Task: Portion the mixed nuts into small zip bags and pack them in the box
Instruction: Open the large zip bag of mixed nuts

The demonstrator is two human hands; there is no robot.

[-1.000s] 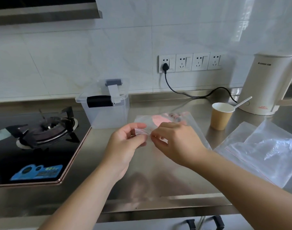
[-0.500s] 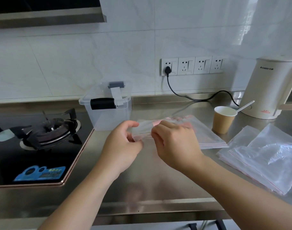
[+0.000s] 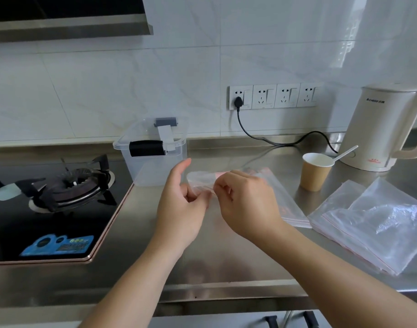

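Steel counter (image 3: 226, 261) along a white tiled wall, gas hob (image 3: 67, 185) to my left, kettle (image 3: 380, 129) far right. Both hands are up over the counter working one small zip bag (image 3: 202, 179): my left hand (image 3: 181, 209) has curled fingers on its near edge with the thumb sticking up free, my right hand (image 3: 247, 204) pinches the same edge from the other side. By my read this is the opening step, prying the zip lips apart; bag looks empty. Next move calls for a firm opposing pull at the seal, then holding the mouth wide enough to scoop into. One clear box (image 3: 155, 159) stands just behind my left hand, lid on, latch up, so it needs opening before packing. One paper cup (image 3: 315, 171) with one white spoon (image 3: 344, 152) sits near the kettle; can't see nuts in it from this angle. Spare bags: a flat stack (image 3: 290, 209) under my right hand, and a looser pile (image 3: 377, 223) at far right, count of sheets not readable. Four wall sockets (image 3: 273, 95), one plug in.
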